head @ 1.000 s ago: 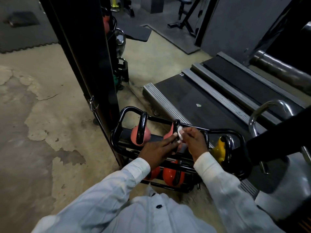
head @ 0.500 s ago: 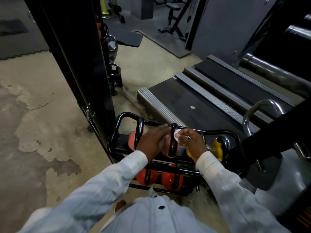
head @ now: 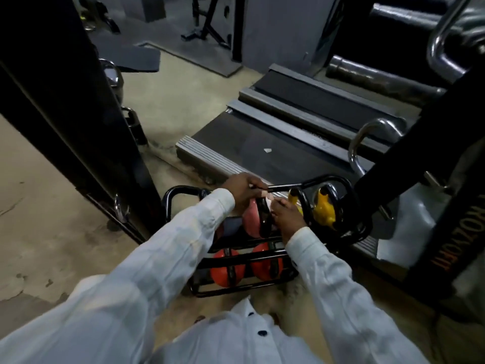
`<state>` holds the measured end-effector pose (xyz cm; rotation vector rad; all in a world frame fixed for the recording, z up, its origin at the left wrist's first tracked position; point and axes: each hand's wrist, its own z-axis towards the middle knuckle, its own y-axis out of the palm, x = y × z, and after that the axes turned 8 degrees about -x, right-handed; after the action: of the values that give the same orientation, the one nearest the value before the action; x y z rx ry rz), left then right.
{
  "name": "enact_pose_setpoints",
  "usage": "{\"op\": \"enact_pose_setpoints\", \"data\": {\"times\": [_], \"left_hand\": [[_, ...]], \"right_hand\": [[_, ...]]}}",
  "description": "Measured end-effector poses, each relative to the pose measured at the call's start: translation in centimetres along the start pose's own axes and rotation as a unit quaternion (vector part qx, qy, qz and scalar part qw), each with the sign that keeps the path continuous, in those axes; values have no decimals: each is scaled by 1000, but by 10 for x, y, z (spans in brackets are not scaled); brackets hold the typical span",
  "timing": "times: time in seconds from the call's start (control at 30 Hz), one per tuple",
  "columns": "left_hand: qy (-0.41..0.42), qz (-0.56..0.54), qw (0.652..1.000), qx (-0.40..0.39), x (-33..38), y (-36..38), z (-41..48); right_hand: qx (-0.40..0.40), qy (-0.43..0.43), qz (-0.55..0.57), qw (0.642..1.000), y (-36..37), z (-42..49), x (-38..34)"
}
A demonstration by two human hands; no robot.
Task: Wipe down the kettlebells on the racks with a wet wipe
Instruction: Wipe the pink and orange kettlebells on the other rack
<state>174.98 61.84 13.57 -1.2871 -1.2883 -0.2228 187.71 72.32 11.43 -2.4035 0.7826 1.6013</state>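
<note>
A person in white long sleeves leans over a low black rack (head: 181, 191) that stands on the concrete floor (head: 52, 219) between a dark upright post (head: 78, 114) and the end of a treadmill deck (head: 275, 143). The left hand (head: 242, 189) reaches over the top rail of the rack, its grip closed around the top of the black handle of a pink kettlebell (head: 250, 223) on the upper tier. The right hand (head: 287, 219) sits just to the right of that same handle, its grip drawn together on a wet wipe (head: 270, 199), of which only a small pale scrap shows between the two hands, pressed against the handle. Just right of the right hand, on the same upper tier, stands a yellow kettlebell (head: 324, 210) with a black handle, partly behind the rack's curved end loop. On the lower tier two orange kettlebells (head: 227, 269) lie side by side behind the front bars, touching or nearly so. At the right edge a black slanted frame member (head: 420, 164) of another machine crosses in front of chrome handles (head: 367, 135). A small white scrap (head: 267, 150) lies on the treadmill belt, well apart from the rack.
</note>
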Motion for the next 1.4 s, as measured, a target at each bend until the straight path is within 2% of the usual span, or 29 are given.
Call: {"op": "enact_pose_setpoints", "data": {"times": [0.13, 0.3, 0.4, 0.53, 0.6, 0.67, 0.73, 0.8, 0.87, 0.9, 0.93, 1.03, 1.23, 1.4], "left_hand": [[9, 21, 1000, 6, 0, 3, -2], [26, 43, 999, 11, 1, 3, -5], [16, 2, 1000, 9, -2, -1, -3], [16, -32, 999, 7, -3, -2, -2], [18, -39, 999, 3, -3, -3, -1], [18, -28, 999, -3, -5, -3, 1], [20, -22, 1000, -5, -5, -4, 3], [21, -19, 1000, -7, -6, -4, 3], [20, -11, 1000, -19, -8, -3, 1], [18, -3, 1000, -25, -8, -2, -1], [18, 6, 999, -27, -8, -1, -2], [21, 4, 1000, -8, -11, 1, -3], [37, 6, 999, -24, -11, 4, -6], [30, 4, 999, -13, -11, 5, -7]], "right_hand": [[42, -106, -178, 977, -16, -41, 42], [130, -257, -325, 901, -5, -51, 49], [158, -326, -447, 818, 6, -25, 33], [227, -346, -619, 668, 25, -18, 40], [251, -362, -630, 639, 24, -27, 53], [261, -378, -608, 648, 15, -37, 70], [254, -375, -562, 692, 8, -48, 83], [232, -344, -463, 784, 7, -54, 85], [179, -260, -320, 893, 11, -57, 75], [143, -209, -250, 935, 14, -57, 67], [111, -175, -186, 960, 17, -55, 58], [72, -142, -78, 984, 21, -39, 34], [84, -61, -51, 993, 3, -32, 39], [36, 36, -4, 999, 9, -22, 14]]}}
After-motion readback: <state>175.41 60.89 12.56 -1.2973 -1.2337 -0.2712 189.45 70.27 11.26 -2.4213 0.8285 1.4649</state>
